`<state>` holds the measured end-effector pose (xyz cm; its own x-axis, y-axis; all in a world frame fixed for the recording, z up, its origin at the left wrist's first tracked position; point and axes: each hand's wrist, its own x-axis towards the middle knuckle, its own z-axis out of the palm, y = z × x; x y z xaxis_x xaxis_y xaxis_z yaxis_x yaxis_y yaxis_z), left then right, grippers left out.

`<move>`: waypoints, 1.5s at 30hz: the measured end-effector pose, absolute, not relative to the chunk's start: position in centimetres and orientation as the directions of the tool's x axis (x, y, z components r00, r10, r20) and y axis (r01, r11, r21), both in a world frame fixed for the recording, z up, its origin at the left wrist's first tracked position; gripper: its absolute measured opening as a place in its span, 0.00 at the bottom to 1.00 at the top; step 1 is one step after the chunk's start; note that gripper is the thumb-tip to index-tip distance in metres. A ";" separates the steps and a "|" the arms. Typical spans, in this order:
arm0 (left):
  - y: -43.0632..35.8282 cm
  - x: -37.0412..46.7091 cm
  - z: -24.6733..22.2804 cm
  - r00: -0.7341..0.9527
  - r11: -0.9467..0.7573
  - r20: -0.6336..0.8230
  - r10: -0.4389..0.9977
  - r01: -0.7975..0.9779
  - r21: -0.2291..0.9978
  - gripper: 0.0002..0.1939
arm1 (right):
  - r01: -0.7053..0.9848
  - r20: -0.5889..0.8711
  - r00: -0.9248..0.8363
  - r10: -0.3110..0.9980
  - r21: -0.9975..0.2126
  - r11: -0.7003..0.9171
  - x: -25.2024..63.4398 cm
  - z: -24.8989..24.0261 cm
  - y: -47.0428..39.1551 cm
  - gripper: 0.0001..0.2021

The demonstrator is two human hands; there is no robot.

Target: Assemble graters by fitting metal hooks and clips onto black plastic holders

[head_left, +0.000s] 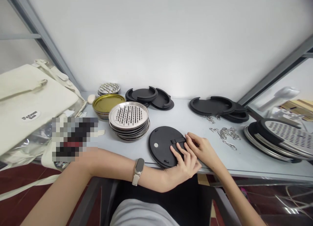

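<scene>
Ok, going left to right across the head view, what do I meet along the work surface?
Cream bag → front stack of silver graters → black disc → loose metal clips → far-right stack.

You face a plain white wall [171, 34] rising behind the grey tabletop [181, 115], with a soft bright patch of light on it above the tabletop's back edge. At the tabletop's left end you have a slanting grey metal post [50, 50] with a crossbar [19, 36]; another metal post [274, 75] leans at its right end. Below the tabletop's near edge are your dark chair arms [90, 196] and, to its lower left, red floor tiles [24, 174].
</scene>
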<state>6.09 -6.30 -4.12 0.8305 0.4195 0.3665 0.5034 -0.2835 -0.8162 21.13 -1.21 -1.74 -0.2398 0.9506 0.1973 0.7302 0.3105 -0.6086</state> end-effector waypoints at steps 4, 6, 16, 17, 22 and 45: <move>-6.3 6.1 -4.1 0.826 -0.283 0.378 0.419 0.514 -0.810 0.11 | 0.734 0.199 -0.231 0.952 -0.607 0.305 21.1 -1.9 -1.2 0.15; -6.3 6.0 -4.0 0.821 -0.284 0.391 0.417 0.526 -0.802 0.11 | 0.726 0.184 -0.238 0.954 -0.619 0.300 21.2 -1.9 -1.2 0.16; -6.4 5.5 -3.4 0.822 -0.284 0.405 0.400 0.531 -0.798 0.11 | 0.705 0.157 -0.257 0.954 -0.644 0.296 21.4 -2.2 -1.1 0.17; -6.4 5.4 -3.3 0.826 -0.282 0.396 0.401 0.523 -0.805 0.11 | 0.704 0.156 -0.254 0.954 -0.647 0.293 21.4 -2.2 -1.1 0.18; -6.5 5.2 -2.8 0.852 -0.260 0.331 0.406 0.455 -0.852 0.12 | 0.704 0.151 -0.248 0.957 -0.650 0.286 21.5 -2.3 -1.2 0.18; -6.3 5.2 -2.8 0.866 -0.262 0.324 0.382 0.437 -0.860 0.14 | 0.732 0.174 -0.339 0.924 -0.569 0.376 21.8 -2.3 -0.8 0.14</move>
